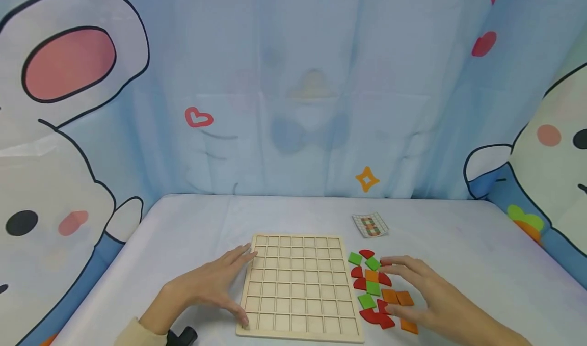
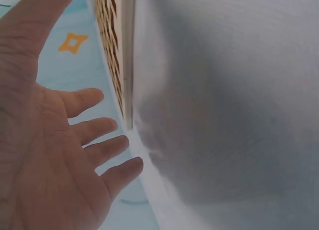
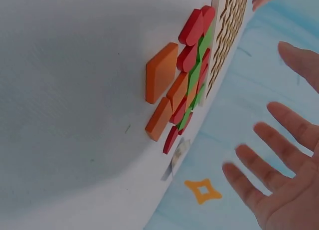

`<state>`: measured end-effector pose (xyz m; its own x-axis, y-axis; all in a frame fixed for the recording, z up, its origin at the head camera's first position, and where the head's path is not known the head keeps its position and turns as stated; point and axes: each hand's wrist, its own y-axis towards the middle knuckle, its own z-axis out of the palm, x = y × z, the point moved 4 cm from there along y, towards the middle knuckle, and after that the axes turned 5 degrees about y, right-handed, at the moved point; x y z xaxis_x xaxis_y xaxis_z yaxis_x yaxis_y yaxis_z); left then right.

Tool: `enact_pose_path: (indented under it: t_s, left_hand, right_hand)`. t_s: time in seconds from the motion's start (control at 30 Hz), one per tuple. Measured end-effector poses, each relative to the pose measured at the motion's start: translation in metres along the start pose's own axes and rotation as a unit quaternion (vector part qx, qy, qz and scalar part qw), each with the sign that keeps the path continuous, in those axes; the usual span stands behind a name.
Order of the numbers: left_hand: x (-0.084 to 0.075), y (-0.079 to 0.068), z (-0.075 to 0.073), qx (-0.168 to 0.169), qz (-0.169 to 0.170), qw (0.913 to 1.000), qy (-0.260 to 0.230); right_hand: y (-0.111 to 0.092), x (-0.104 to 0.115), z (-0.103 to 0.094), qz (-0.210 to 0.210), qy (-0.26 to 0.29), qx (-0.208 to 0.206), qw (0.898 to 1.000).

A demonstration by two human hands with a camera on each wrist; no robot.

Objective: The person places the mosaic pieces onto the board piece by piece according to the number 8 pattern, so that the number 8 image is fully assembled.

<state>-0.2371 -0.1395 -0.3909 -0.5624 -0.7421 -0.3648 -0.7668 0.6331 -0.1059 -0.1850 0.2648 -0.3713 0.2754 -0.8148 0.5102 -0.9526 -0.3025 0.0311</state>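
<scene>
A pale wooden board (image 1: 300, 285) with a grid of square recesses lies flat on the table. Along its left side my left hand (image 1: 208, 282) spreads out, thumb at the near corner and fingertips by the far part of that edge. Beside the board's right side is a loose group of flat tiles: green squares (image 1: 367, 301), orange squares (image 1: 390, 296) and red rounded-edge pieces (image 1: 369, 316). My right hand (image 1: 426, 297) hovers over the right part of this group, thumb and fingers apart. In the right wrist view its fingers are extended, with nothing between them.
A small printed card (image 1: 370, 225) with a coloured grid pattern lies behind the tiles. A black object (image 1: 183, 337) shows beside my left sleeve. White cloth covers the table (image 1: 197, 218), and a blue cartoon curtain (image 1: 302, 132) hangs behind it.
</scene>
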Motion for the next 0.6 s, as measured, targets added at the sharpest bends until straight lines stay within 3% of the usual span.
enact_pose_path:
  t_s: [0.13,0.3,0.53,0.6]
  left_hand:
    - [0.002,0.002,0.003,0.015,-0.015,0.9997,-0.01]
    - [0.005,0.004,0.005,0.026,-0.028,0.9993,-0.009]
    - [0.008,0.01,0.005,0.046,-0.032,0.9984,-0.007]
    - [0.008,0.011,0.004,0.052,-0.032,0.9981,-0.004]
  right_hand:
    - [0.002,-0.004,0.005,0.028,0.059,0.045,0.997]
    - [0.005,-0.01,0.01,0.043,0.089,0.077,0.992]
    - [0.007,-0.01,0.015,-0.047,0.069,0.1,0.991]
    - [0.008,-0.01,0.016,-0.055,0.074,0.105,0.99]
